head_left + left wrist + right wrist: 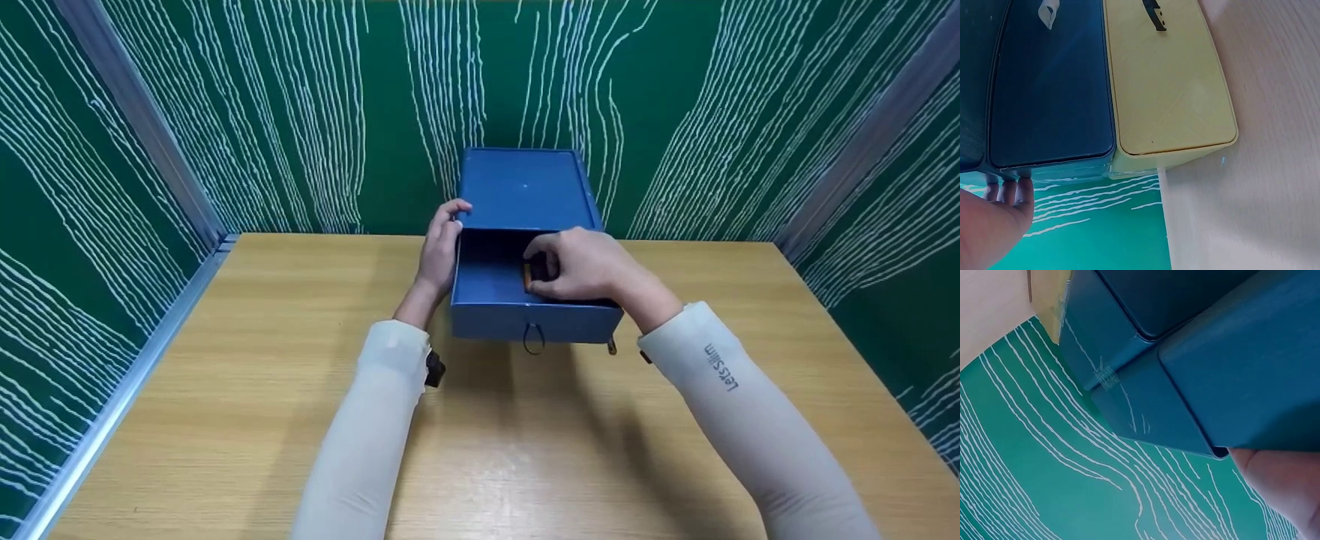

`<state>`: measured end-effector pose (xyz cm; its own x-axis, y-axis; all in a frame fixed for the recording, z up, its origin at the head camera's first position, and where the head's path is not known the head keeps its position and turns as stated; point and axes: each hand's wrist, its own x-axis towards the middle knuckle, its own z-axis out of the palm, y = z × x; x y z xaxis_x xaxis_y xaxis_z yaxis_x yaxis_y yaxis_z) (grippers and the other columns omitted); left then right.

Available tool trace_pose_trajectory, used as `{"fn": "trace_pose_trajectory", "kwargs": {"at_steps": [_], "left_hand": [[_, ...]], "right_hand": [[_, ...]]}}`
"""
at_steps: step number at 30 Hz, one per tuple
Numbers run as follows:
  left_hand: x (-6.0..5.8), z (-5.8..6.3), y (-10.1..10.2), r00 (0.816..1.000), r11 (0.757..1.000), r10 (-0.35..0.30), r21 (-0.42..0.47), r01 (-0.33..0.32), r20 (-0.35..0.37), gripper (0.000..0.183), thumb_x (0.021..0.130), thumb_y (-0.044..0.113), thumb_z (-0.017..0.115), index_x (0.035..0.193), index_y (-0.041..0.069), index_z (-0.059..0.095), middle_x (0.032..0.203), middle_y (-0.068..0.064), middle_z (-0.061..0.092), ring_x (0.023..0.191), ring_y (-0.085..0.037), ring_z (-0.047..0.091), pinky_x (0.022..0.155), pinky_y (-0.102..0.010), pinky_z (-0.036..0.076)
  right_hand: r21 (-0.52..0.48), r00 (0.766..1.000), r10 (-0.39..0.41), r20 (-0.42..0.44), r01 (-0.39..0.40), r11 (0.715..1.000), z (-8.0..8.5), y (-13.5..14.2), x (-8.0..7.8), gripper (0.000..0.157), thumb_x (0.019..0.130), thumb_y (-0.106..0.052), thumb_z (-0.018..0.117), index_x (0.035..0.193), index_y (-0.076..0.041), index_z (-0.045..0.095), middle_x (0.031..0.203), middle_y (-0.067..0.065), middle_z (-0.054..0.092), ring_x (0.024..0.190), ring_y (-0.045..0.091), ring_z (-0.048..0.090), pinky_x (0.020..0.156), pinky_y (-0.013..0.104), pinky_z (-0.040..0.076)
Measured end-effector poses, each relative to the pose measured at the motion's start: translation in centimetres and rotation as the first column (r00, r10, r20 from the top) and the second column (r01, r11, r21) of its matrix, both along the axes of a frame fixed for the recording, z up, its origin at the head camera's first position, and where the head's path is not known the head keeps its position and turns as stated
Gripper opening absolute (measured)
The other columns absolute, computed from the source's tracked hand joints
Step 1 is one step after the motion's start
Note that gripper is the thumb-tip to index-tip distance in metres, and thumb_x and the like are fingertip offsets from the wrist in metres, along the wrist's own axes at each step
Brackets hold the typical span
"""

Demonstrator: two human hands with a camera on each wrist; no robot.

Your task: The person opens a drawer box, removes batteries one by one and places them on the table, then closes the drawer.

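A blue drawer unit (529, 187) stands near the back wall, its top drawer (491, 330) pulled out toward me. My left hand (441, 251) rests against the unit's left side, fingers reaching to the top edge; in the left wrist view its fingertips (1023, 194) touch the side wall. Over the open drawer, my right hand (581, 262) pinches a small orange-and-dark object (527, 276) between thumb and fingers. Its exact kind is hidden by the hand. In the right wrist view, only part of the right hand (1280, 481) shows at the drawer's edge.
Below the open drawer are a closed blue drawer (1053, 95) and a cream drawer (1171, 84), with pull loops. The unit stands on a wooden table (300, 360). Green walls (405, 150) with white lines and metal posts (150, 112) enclose the back and sides.
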<state>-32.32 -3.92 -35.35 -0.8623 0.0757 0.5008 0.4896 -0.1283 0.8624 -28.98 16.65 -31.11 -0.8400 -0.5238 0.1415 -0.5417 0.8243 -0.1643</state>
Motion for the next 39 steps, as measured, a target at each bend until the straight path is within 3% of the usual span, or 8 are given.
{"fn": "trace_pose_trajectory", "kwargs": {"at_steps": [8,19,31,39], "left_hand": [[0.14,0.05,0.13,0.998,1.0,0.001,-0.008,-0.001,0.058,0.032,0.087,0.0,0.024,0.112,-0.005,0.043,0.124,-0.018,0.039,0.113,-0.018,0.035,0.097,-0.025,0.025],[0.19,0.02,0.12,0.999,1.0,-0.006,0.002,0.006,0.046,0.031,0.087,0.0,0.024,0.111,-0.007,0.043,0.123,-0.019,0.039,0.113,-0.019,0.036,0.097,-0.025,0.025],[0.11,0.05,-0.09,0.998,0.999,0.015,-0.029,-0.013,0.056,0.031,0.088,0.001,0.024,0.112,-0.004,0.043,0.124,-0.017,0.039,0.113,-0.018,0.035,0.098,-0.028,0.025],[-0.28,-0.19,0.07,1.0,0.999,0.005,0.033,-0.005,0.024,0.031,0.085,-0.003,0.026,0.109,-0.009,0.044,0.12,-0.021,0.042,0.11,-0.018,0.038,0.095,-0.022,0.027]], "right_hand": [[0.074,0.999,-0.03,-0.012,0.03,0.997,-0.4,-0.23,-0.51,0.043,0.069,-0.048,0.06,0.104,-0.022,0.06,0.057,-0.004,0.053,0.051,0.011,0.05,0.047,0.027,0.037],[0.135,0.998,-0.069,0.013,0.067,0.989,-0.61,-0.56,-0.72,0.049,0.068,-0.052,0.061,0.107,-0.022,0.06,0.062,-0.003,0.055,0.059,0.015,0.05,0.049,0.028,0.037],[0.159,0.999,-0.047,-0.02,0.049,0.986,-0.78,-0.83,-0.88,0.04,0.069,-0.05,0.06,0.099,-0.024,0.061,0.07,-0.005,0.057,0.066,0.017,0.051,0.055,0.029,0.038],[0.162,0.998,-0.029,-0.055,0.038,0.986,-0.75,-0.78,-0.76,0.029,0.068,-0.05,0.06,0.086,-0.027,0.06,0.066,-0.008,0.056,0.065,0.015,0.052,0.055,0.03,0.039]]}}
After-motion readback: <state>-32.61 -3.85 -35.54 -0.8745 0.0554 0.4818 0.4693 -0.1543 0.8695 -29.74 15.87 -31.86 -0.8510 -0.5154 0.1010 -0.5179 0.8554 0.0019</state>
